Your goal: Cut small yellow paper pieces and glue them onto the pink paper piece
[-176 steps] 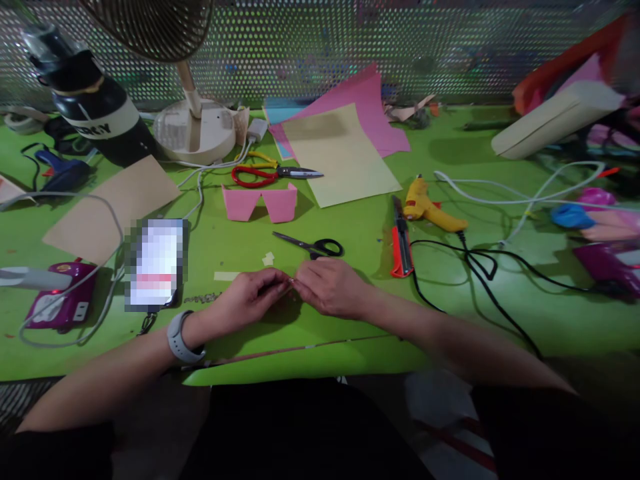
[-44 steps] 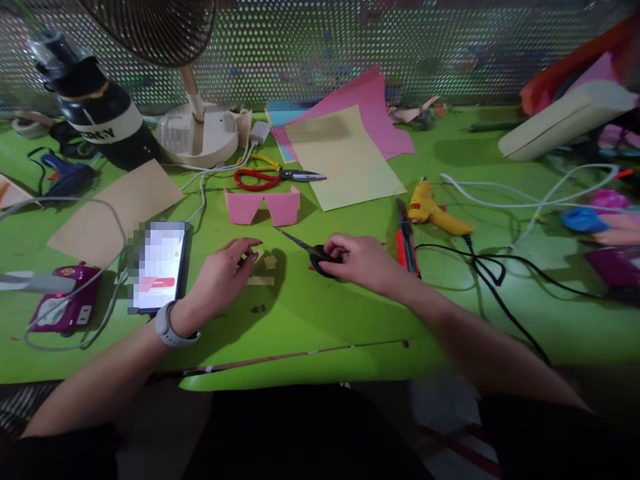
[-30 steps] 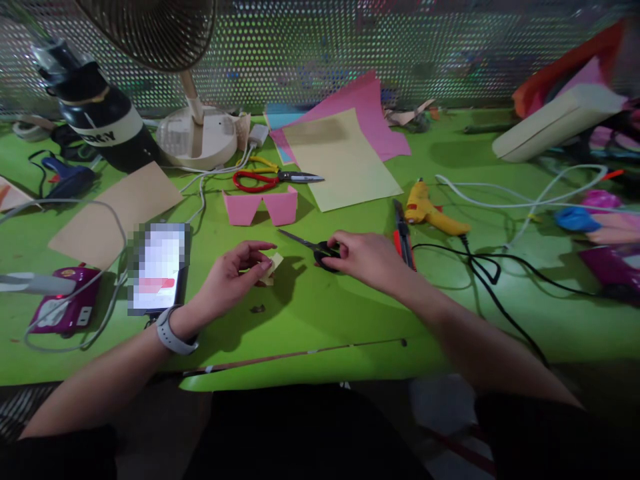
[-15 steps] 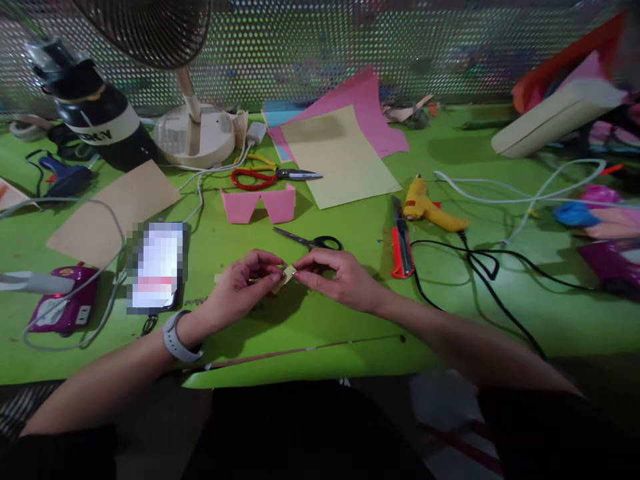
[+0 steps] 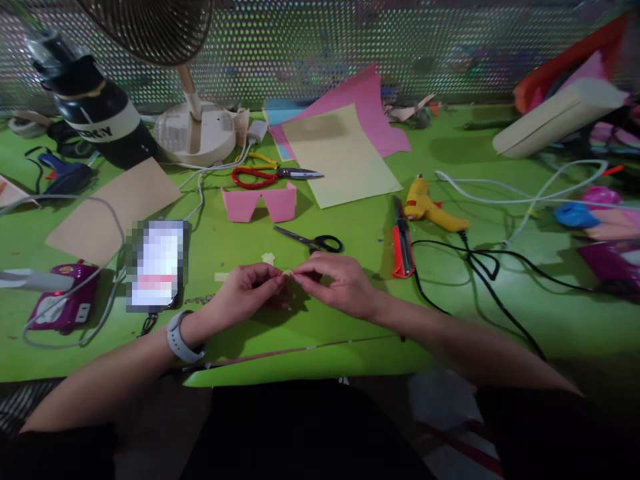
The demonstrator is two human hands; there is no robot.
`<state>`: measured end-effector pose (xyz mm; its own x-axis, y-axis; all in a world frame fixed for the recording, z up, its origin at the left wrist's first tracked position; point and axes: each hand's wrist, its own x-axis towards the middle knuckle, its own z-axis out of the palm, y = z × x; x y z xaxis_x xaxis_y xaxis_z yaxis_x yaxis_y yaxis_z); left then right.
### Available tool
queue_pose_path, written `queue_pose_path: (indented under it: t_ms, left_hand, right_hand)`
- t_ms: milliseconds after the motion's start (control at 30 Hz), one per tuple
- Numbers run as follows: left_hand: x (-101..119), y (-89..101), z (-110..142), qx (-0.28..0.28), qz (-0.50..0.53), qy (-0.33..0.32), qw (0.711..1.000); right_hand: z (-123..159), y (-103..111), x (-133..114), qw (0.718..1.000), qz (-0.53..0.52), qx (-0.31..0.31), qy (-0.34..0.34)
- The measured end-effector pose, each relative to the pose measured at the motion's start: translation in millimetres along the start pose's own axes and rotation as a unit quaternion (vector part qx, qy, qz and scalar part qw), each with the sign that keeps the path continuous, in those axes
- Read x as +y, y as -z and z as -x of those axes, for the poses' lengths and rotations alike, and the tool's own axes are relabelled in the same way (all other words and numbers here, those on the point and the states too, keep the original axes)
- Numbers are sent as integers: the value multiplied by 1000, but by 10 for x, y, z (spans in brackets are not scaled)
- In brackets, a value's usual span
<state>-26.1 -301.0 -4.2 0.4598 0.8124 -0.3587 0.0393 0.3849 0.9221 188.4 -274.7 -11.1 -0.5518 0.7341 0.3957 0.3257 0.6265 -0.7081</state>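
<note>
My left hand [image 5: 253, 290] and my right hand [image 5: 337, 283] meet fingertip to fingertip above the green table, both pinched on a small piece of pale yellow paper [image 5: 289, 273]. Most of that piece is hidden by my fingers. Just beyond my left hand lies a little yellow paper cutout [image 5: 269, 257], with a yellow paper strip [image 5: 221, 276] to its left. Black-handled scissors [image 5: 327, 243] rest beyond my right hand. Farther back, a pair of pink paper glasses [image 5: 263, 203] stands on the table.
Red-and-yellow-handled scissors [image 5: 255, 176] and a yellow sheet [image 5: 340, 157] lie behind. To the right are a red utility knife [image 5: 402, 247] and a yellow glue gun [image 5: 433, 208] with a trailing black cord. A phone [image 5: 157, 267], fan [image 5: 195, 133] and dark bottle [image 5: 107, 117] are at left.
Both hands have turned and shifted slightly, so less of the yellow paper shows between the fingertips. The little cutout beyond my left hand has come into view.
</note>
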Motion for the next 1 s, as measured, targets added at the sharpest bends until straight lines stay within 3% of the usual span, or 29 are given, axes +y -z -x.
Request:
queue_pose_path:
  t_ms: [200,367,500,667,1000]
  left_hand:
    - [0,1,-4,10,-24,-15,1000]
    - [-15,4,-8,24,-26,-42,999]
    - [-12,17,-9,9,-2,-30,1000]
    - [-4,32,-7,-2,10,-21,1000]
    - [16,39,-10,-6,20,-33,999]
  right_hand:
    - [42,-25,40,969,199,21,143]
    - [41,-2,27,936,271,32,223]
    - [43,22,27,931,297,3,213]
    - [55,20,54,944,257,-8,208]
    - [25,1,45,947,202,36,246]
